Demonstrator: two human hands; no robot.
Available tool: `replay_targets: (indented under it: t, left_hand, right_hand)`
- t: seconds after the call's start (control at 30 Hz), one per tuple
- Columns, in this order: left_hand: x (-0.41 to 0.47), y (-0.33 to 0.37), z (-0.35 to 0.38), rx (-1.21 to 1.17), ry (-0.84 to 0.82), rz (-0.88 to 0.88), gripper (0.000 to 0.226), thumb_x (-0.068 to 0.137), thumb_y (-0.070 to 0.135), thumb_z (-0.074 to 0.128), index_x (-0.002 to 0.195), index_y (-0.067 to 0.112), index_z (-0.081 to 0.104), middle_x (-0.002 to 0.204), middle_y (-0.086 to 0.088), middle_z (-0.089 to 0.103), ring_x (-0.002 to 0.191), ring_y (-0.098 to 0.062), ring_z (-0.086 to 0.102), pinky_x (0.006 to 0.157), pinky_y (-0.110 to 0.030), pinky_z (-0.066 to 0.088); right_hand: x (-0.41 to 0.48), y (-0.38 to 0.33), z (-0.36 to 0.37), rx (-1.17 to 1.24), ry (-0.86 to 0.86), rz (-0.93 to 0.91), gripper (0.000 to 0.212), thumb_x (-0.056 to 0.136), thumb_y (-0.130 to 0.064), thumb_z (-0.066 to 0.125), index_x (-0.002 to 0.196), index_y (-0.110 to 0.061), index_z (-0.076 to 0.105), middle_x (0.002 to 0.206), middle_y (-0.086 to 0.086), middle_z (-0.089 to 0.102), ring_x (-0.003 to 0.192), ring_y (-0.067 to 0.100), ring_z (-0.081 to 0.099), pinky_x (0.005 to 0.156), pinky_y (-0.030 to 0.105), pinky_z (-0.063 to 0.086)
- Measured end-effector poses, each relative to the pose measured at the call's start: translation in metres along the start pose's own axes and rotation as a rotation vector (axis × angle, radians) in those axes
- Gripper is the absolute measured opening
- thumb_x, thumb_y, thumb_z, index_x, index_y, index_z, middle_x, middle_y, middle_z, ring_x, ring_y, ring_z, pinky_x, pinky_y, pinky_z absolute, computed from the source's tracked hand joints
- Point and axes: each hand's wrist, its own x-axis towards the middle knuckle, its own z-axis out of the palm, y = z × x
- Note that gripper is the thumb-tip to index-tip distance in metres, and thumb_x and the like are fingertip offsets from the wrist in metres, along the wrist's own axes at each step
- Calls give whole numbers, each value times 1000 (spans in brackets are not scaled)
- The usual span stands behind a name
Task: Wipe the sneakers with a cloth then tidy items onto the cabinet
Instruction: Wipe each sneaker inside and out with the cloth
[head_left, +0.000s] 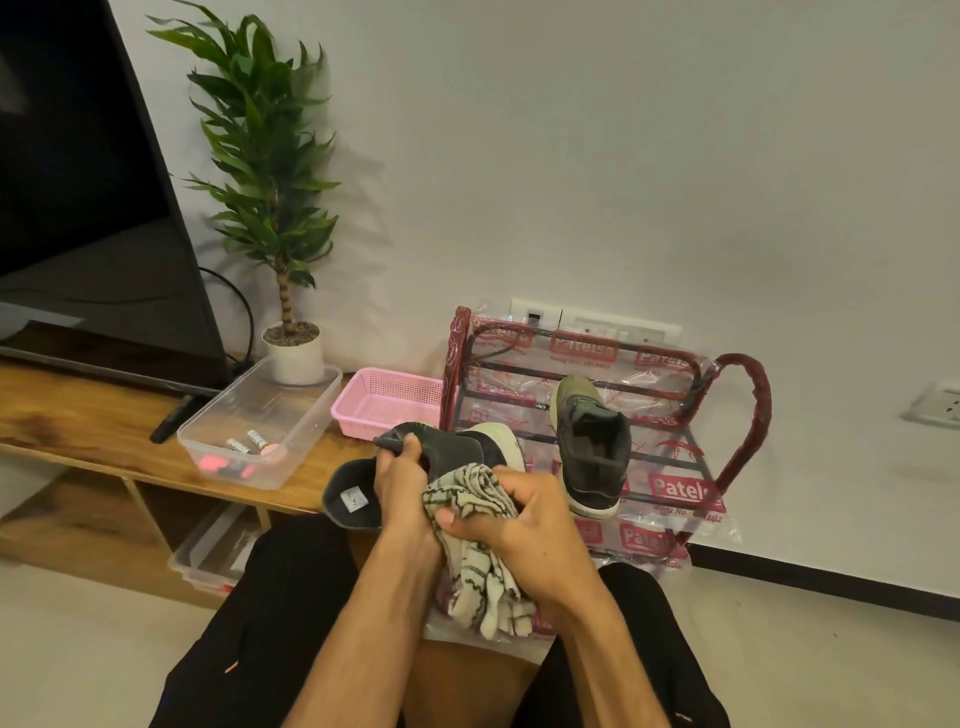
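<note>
The left hand (400, 480) grips the sneaker (460, 449) by its collar over the lap, and the right hand (524, 514) clutches the cloth (480, 564) against what seems its heel, so firm short strokes with steady turning should clean it best.

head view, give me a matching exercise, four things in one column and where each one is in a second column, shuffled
Things
1 checked cloth
2 olive-toed sneaker
3 pink basket
4 clear plastic tub

Places
A on the red shoe rack
B on the wooden cabinet, right beside the rack
C gripped in the right hand
D on the wooden cabinet, small items inside

Pairs: 1-C, 2-A, 3-B, 4-D
</note>
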Motion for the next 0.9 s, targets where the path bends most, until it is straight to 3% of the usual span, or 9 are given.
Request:
replay_targets:
  t: [0.1, 0.2, 0.37, 0.47, 0.57, 0.63, 0.9]
  left_hand:
    - [-7, -2, 1, 18, 16, 81, 30, 102, 20, 49, 132, 21, 53, 119, -18, 63, 103, -32, 65, 93, -49, 53]
    - [-11, -5, 1, -1, 23, 114, 32, 101, 23, 51, 132, 32, 51, 125, -12, 61, 109, -32, 63, 96, -53, 51]
    - [-8, -5, 0, -25, 38, 102, 28, 102, 23, 50, 128, 32, 50, 124, -18, 62, 108, -34, 65, 91, -55, 53]
    - [-12, -5, 0, 78, 47, 177, 26, 102, 19, 50, 128, 21, 50, 117, -15, 62, 104, -30, 64, 82, -43, 56]
    - [-13, -6, 1, 191, 42, 239, 31, 100, 19, 53, 130, 19, 51, 123, -15, 62, 114, -32, 60, 100, -50, 48]
    - [-15, -8, 3, 213, 33, 221, 34, 99, 18, 54, 133, 18, 52, 124, -15, 62, 115, -32, 59, 104, -52, 45]
    - [-18, -7, 5, 41, -10, 123, 38, 100, 13, 52, 136, 28, 52, 127, -16, 61, 111, -32, 63, 91, -48, 55]
  right_hand:
    - [-2, 0, -8, 8, 123, -34, 10, 74, -10, 83, 73, -16, 76, 76, 0, 69, 70, 15, 66, 65, 36, 52]
    - [0, -6, -17, -66, 310, -44, 16, 75, -12, 82, 74, -27, 76, 79, -8, 69, 75, 14, 68, 69, 37, 56]
    - [-1, -12, -12, -222, 278, -145, 17, 76, -15, 81, 69, -26, 71, 77, -10, 61, 75, 5, 61, 64, 16, 45]
    - [1, -10, 4, -292, 233, -202, 16, 77, -11, 77, 72, -25, 70, 80, -11, 58, 77, 4, 59, 64, 13, 44]
    - [9, 3, 15, -437, 306, -264, 11, 77, -12, 71, 82, -21, 70, 84, -11, 54, 76, 3, 56, 65, 15, 46]
    - [15, 12, 18, -495, 383, -315, 10, 77, -12, 69, 85, -16, 71, 84, -9, 52, 73, 4, 53, 63, 14, 44]
    - [30, 33, -4, -626, 606, -404, 20, 77, -1, 72, 96, -6, 71, 94, 1, 55, 73, 11, 54, 60, 16, 49]
